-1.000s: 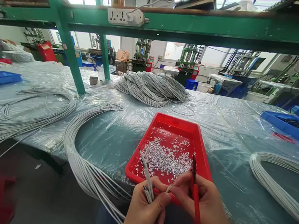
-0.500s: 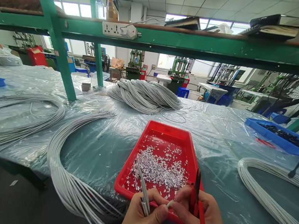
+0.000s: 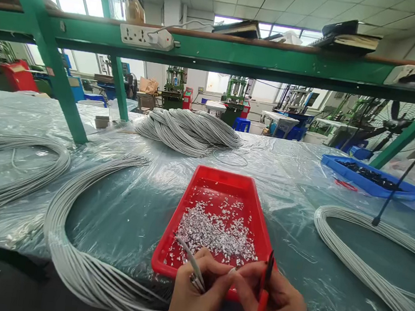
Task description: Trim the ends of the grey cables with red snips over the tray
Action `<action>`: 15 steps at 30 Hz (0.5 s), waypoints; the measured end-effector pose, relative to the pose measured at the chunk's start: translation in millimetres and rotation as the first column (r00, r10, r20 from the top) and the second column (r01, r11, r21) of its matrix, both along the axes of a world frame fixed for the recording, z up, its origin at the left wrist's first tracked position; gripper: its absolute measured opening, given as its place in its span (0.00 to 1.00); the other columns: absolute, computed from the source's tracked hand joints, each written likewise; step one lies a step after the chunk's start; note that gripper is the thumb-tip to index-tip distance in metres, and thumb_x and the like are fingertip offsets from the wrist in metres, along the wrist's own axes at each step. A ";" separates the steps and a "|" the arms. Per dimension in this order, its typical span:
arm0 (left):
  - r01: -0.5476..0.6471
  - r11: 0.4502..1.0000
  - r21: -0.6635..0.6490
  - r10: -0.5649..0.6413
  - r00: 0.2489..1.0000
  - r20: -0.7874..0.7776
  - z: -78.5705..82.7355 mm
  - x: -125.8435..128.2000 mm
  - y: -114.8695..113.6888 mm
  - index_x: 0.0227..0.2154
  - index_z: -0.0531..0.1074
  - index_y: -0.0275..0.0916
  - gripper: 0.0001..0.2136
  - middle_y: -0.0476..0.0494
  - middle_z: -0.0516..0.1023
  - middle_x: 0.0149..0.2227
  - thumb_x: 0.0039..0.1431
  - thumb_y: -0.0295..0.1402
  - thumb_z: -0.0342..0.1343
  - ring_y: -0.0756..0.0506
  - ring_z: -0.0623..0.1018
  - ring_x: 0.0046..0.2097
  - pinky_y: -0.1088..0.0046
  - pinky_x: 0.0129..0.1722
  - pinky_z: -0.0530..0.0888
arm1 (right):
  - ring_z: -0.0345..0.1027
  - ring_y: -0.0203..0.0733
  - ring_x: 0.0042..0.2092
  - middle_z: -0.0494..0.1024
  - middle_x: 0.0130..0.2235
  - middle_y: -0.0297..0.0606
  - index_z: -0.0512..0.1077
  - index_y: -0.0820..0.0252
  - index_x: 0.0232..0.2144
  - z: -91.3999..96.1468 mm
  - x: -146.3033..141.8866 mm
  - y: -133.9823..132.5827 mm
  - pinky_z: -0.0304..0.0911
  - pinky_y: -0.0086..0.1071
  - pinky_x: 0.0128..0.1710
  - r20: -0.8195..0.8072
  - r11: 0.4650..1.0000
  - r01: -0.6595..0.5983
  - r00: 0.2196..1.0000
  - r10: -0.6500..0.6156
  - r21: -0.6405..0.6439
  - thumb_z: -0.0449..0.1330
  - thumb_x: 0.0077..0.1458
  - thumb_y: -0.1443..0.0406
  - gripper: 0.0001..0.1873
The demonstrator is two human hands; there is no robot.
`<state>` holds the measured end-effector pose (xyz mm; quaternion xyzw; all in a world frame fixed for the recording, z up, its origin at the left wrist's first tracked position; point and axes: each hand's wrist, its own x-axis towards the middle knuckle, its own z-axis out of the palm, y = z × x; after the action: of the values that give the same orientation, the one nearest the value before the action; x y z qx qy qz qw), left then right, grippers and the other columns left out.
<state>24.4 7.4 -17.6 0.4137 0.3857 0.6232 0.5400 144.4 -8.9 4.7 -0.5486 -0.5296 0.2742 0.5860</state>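
My left hand point(image 3: 194, 296) is closed around a few thin grey wire ends point(image 3: 188, 257) that stick up over the near rim of a red tray point(image 3: 209, 184). My right hand point(image 3: 279, 310) holds a red-handled tool with a dark tip point(image 3: 264, 290) against the palm, while its thumb and forefinger pinch the tip of one wire beside my left thumb. The tray holds a heap of small silvery scraps point(image 3: 216, 230). Both hands meet at the tray's near edge.
The table point(image 3: 139, 208) is covered in clear plastic sheet. Grey wire bundles lie left point(image 3: 68, 229), far left point(image 3: 9, 175), right point(image 3: 361, 262) and coiled at the back point(image 3: 188, 130). A blue tray point(image 3: 372, 178) sits at the right. Green frame posts point(image 3: 45, 52) stand on the table.
The view has swung right and the hands have drawn closer to the tray's near edge. The right fingers keep pinching at the wire tip; the red tool now stands more upright.
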 end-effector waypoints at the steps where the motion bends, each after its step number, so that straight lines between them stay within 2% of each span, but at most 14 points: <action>1: 0.051 0.997 -0.056 -0.049 0.998 0.031 1.6 -1.7 0.5 0.21 0.83 0.38 0.18 0.53 0.68 0.20 0.43 0.50 0.75 0.55 0.66 0.21 0.79 0.22 0.65 | 0.69 0.40 0.19 0.75 0.19 0.33 0.79 0.56 0.22 1.0 0.7 0.4 0.68 0.28 0.18 -0.012 1.000 0.008 1.000 -0.008 -0.012 0.75 0.44 0.46 0.22; 3: 0.157 0.976 -0.151 -0.143 0.985 0.095 4.8 -5.2 0.8 0.22 0.81 0.36 0.22 0.56 0.66 0.18 0.40 0.53 0.75 0.58 0.60 0.16 0.81 0.16 0.58 | 0.66 0.38 0.18 0.71 0.16 0.30 0.81 0.57 0.24 3.0 1.4 1.7 0.66 0.28 0.18 -0.036 0.999 0.009 0.999 -0.010 -0.040 0.75 0.43 0.45 0.22; 5: 0.225 0.956 -0.187 -0.202 0.970 0.135 7.4 -7.6 0.3 0.23 0.80 0.35 0.25 0.57 0.64 0.17 0.38 0.55 0.75 0.60 0.58 0.14 0.82 0.15 0.53 | 0.62 0.37 0.17 0.66 0.15 0.27 0.82 0.58 0.24 4.4 -0.3 2.6 0.64 0.28 0.17 -0.053 0.998 -0.004 0.999 0.000 -0.064 0.75 0.42 0.44 0.23; 10: 0.236 0.958 -0.160 -0.218 0.968 0.126 5.7 -8.5 -2.9 0.23 0.78 0.35 0.24 0.57 0.65 0.17 0.40 0.53 0.75 0.59 0.61 0.15 0.82 0.15 0.53 | 0.58 0.36 0.19 0.64 0.17 0.26 0.81 0.57 0.21 4.7 -6.6 2.0 0.63 0.29 0.20 -0.050 0.996 -0.039 0.998 0.035 -0.084 0.73 0.44 0.45 0.22; 15: 0.278 0.956 -0.091 -0.267 0.956 0.118 -5.0 -8.0 -2.7 0.24 0.76 0.36 0.21 0.56 0.66 0.15 0.48 0.51 0.72 0.56 0.62 0.16 0.80 0.16 0.54 | 0.58 0.38 0.21 0.65 0.17 0.29 0.74 0.55 0.14 3.3 1.7 -0.9 0.57 0.31 0.20 0.073 0.998 -0.049 0.996 0.052 -0.049 0.69 0.48 0.53 0.19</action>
<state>16.4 4.7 -22.6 0.4002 0.3289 0.5422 0.6616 146.1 -9.8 8.0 -0.5584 -0.5580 0.2808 0.5458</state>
